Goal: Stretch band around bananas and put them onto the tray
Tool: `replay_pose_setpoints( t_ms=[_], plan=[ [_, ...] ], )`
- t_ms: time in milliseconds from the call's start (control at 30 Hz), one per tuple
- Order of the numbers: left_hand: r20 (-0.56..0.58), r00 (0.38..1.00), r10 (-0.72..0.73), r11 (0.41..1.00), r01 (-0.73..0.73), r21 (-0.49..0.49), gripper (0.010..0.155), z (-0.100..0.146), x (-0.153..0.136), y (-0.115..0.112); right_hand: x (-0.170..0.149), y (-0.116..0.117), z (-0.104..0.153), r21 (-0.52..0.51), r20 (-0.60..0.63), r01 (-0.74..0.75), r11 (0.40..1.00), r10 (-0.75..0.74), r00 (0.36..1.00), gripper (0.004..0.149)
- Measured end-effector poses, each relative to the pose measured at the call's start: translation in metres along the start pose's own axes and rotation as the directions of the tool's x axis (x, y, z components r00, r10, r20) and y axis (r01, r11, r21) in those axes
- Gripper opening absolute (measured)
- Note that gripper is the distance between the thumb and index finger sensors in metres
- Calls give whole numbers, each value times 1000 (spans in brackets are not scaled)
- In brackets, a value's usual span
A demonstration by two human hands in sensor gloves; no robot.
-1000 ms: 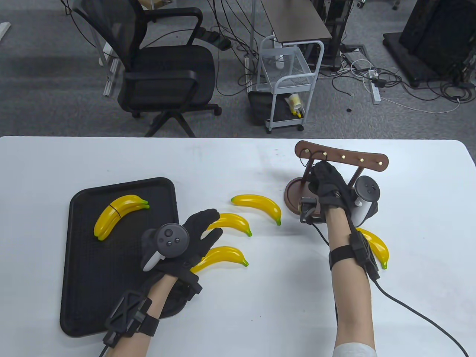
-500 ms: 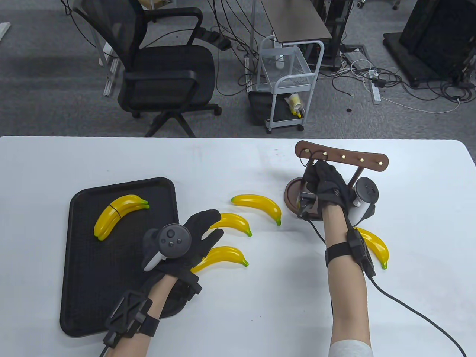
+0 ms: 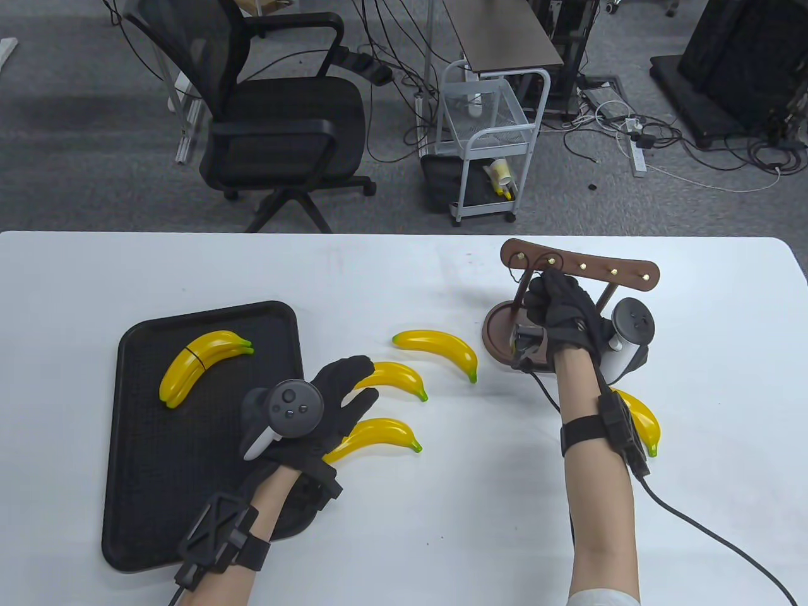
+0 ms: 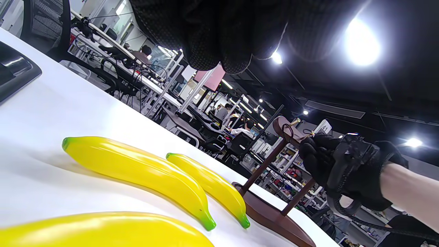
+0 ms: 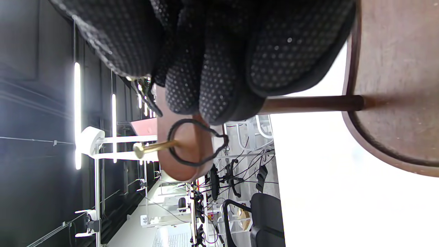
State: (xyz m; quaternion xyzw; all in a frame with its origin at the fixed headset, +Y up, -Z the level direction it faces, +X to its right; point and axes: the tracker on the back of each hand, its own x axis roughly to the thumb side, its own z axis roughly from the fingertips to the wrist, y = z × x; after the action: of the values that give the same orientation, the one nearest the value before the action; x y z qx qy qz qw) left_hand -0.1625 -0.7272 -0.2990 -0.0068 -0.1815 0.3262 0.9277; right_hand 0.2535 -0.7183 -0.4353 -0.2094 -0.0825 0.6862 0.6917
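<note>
Three loose yellow bananas [image 3: 442, 346] [image 3: 394, 377] [image 3: 379, 435] lie mid-table. A fourth banana [image 3: 641, 420] is partly hidden under my right forearm. A banded pair of bananas [image 3: 202, 366] lies on the black tray [image 3: 164, 454]. My left hand [image 3: 344, 394] hovers with spread fingers over the two nearer bananas [image 4: 137, 171] [image 4: 103, 230]. My right hand [image 3: 552, 293] is curled at the wooden peg rack [image 3: 581, 265]. Its fingertips [image 5: 223, 85] pinch a thin black band [image 5: 147, 96] at the second peg. Another black band [image 5: 197, 144] hangs on the end peg.
The rack's round base [image 3: 499, 328] stands just left of my right wrist. A cable [image 3: 694, 524] trails from my right arm across the table. An office chair [image 3: 278, 126] and a white cart [image 3: 486, 145] stand on the floor beyond the far edge.
My right hand drifted a little left, then back right and up toward the second peg, where a band loop now shows. The left hand and bananas have not moved.
</note>
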Motion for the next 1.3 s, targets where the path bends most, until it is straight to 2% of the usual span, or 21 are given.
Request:
replay_pose_setpoints(
  t_ms=[167,333,567,967,1300],
  plan=[
    [-3,1000,2,1000,-2,-4,54,0,0,0,11,-4,8,25,36,-19,1000,18,999,39],
    [-5,1000,-1,1000,1,-9,54,0,0,-1,21,-5,19,67,119,-102,993,93,988,38],
    [-6,1000,-1,1000,1,-12,54,0,0,-1,26,5,47,188,224,-174,967,130,966,38],
    [-9,1000,-7,1000,7,-8,54,0,-1,0,3,34,98,394,327,-214,894,81,942,37],
    [-11,1000,-17,1000,16,-22,55,-1,-2,-3,-26,54,115,547,338,-282,788,101,936,37]
  ],
)
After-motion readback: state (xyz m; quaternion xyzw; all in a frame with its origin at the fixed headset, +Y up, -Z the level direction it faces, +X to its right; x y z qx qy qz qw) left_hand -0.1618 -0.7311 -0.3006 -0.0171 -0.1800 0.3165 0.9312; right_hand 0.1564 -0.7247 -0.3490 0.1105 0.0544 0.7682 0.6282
